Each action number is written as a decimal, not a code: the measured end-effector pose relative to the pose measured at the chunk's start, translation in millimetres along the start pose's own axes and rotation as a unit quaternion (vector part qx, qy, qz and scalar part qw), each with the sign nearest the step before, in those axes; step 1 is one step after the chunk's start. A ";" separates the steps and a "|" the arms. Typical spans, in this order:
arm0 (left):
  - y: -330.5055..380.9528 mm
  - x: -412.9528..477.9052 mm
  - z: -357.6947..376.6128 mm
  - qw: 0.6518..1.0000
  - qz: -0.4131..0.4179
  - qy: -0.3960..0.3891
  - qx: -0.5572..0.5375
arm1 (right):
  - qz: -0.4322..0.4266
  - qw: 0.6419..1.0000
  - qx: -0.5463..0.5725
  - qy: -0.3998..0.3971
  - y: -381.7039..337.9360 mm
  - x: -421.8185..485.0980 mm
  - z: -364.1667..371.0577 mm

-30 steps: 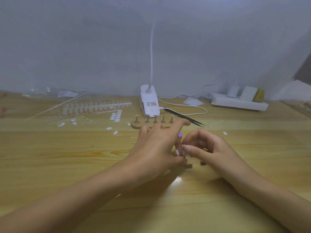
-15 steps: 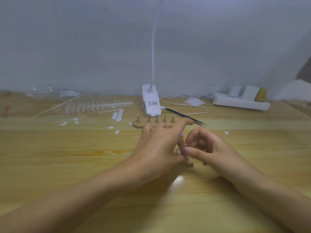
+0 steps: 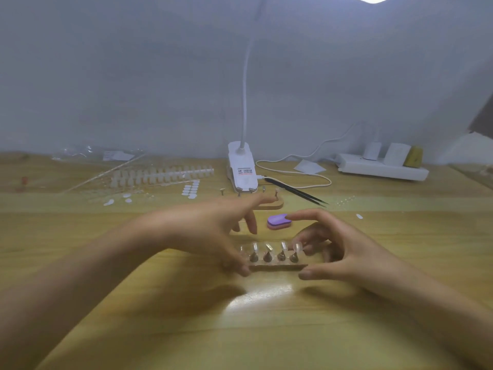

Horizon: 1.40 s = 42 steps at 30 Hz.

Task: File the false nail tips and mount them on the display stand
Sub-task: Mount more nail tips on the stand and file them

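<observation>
Bracing the display stand [image 3: 277,265] from both ends, likely to stop its light base sliding, with nail tips [image 3: 283,246] standing on the cone pegs. Lies in the near middle of the table [image 3: 266,329], between the two hands.

On the left hand [image 3: 208,231]: fingers spread and straight, reaching far and right past the stand's left end, thumb down at its near-left corner.

On the right hand [image 3: 336,249]: fingers curled round the right end, thumb by the near-right corner, middle fingertips just behind the rightmost tip, forefinger stretched above. Cannot tell through the blur whether pinching that tip or only touching.

Just beyond, within easy reach, presumably parked for more filing: a purple file block [image 3: 278,222]. Farther off: a wooden stand [image 3: 270,204] and tweezers [image 3: 296,192].
</observation>
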<state>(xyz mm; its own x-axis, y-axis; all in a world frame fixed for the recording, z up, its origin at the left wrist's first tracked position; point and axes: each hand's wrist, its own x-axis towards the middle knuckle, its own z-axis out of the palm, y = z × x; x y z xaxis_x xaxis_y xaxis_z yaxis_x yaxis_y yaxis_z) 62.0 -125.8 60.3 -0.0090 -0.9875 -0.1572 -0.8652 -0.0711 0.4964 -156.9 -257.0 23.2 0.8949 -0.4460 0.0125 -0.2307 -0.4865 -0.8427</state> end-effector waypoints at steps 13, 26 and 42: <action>-56.5 -8.4 14.2 0.976 -0.021 0.210 0.061 | -0.165 0.968 -0.175 0.071 -4.6 -5.2 7.4; -52.5 -6.5 13.6 0.979 -0.038 0.202 0.013 | -0.119 0.928 -0.333 0.115 20.0 -24.3 -51.8; -10.8 19.8 47.1 0.975 0.087 0.202 0.027 | -0.081 0.919 -0.319 0.216 70.9 -61.0 -99.2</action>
<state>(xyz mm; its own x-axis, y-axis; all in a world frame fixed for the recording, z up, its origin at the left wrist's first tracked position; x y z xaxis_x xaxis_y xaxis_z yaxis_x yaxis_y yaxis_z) 47.5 -137.9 11.6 0.0300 -0.9596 0.2799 -0.8930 0.1001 0.4388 -265.7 -338.9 16.1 0.7339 -0.5178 0.4395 -0.4076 -0.8534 -0.3249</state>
